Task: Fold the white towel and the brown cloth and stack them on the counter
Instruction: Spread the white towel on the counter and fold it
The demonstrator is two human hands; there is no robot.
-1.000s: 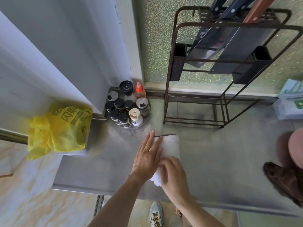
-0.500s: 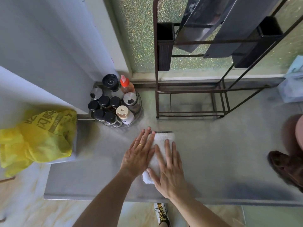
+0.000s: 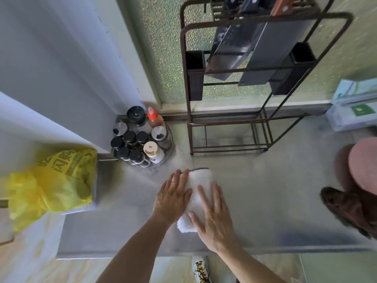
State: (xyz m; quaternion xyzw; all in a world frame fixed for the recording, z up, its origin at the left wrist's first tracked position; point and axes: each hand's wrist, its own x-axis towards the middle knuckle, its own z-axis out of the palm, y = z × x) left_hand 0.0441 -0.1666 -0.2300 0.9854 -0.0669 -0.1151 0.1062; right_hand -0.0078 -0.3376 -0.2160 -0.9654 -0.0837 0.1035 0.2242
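The white towel lies folded into a narrow strip on the steel counter, running away from me. My left hand rests flat along its left side, fingers spread, a ring on one finger. My right hand lies flat on the towel's near right part, fingers apart. Neither hand grips anything. The brown cloth sits crumpled at the counter's right edge, well away from both hands.
A round tray of spice bottles stands at the back left, close to the towel's far end. A brown metal rack holding knives stands behind. A yellow plastic bag hangs left. White boxes and a pink round object are right.
Both hands have gone from pinching the towel's near end to lying flat on it. My right hand slid to the towel's right side. The camera view shifted.
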